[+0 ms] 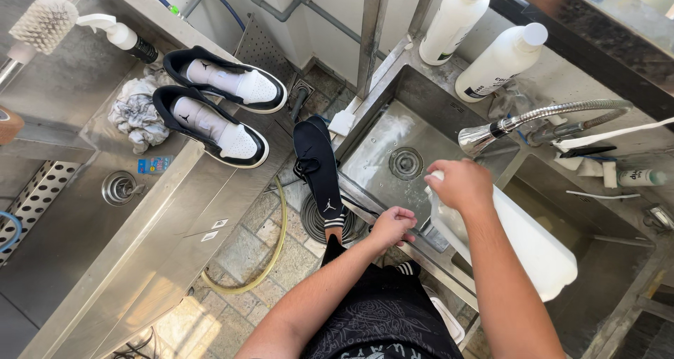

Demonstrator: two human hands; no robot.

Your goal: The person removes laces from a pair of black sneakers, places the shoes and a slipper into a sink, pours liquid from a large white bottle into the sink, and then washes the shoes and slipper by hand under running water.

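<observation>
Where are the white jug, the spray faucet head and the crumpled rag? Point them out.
white jug (533, 250), head view, on its broad side.
spray faucet head (477, 138), head view, on the metal nozzle.
crumpled rag (137, 113), head view, on its middle folds.

Sunlit stone-tiled floor (260, 239) with a round drain (316, 222) lies between 2 steel sink counters (175, 218).

White jug (533, 250) (probably plastic), tilted
</observation>
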